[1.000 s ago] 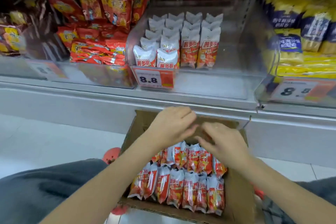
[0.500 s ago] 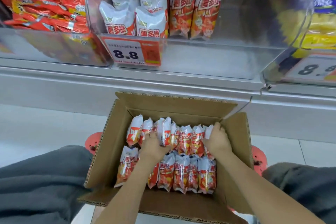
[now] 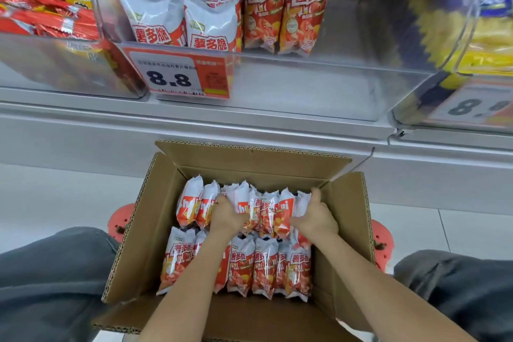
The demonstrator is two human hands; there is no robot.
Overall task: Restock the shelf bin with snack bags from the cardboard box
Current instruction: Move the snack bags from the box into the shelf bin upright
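Observation:
An open cardboard box [image 3: 138, 233] sits between my knees, filled with two rows of red-and-white snack bags [image 3: 263, 264]. My left hand [image 3: 226, 215] and my right hand [image 3: 316, 216] press from both sides on a bunch of several bags [image 3: 266, 211] in the far row, squeezing them together. Above, the clear shelf bin [image 3: 319, 83] holds several of the same bags [image 3: 283, 11] on its left side, with its right side bare.
An orange 8.8 price tag [image 3: 177, 75] hangs on the bin's front. A bin of red packets [image 3: 47, 5] stands to the left, yellow-and-blue bags [image 3: 483, 16] to the right. The box rests on a red stool [image 3: 120, 221]. My grey trouser knees flank it.
My hands dropped from the box's far flap into the far row and closed on a bunch of bags. The view has tipped down and closer to the box.

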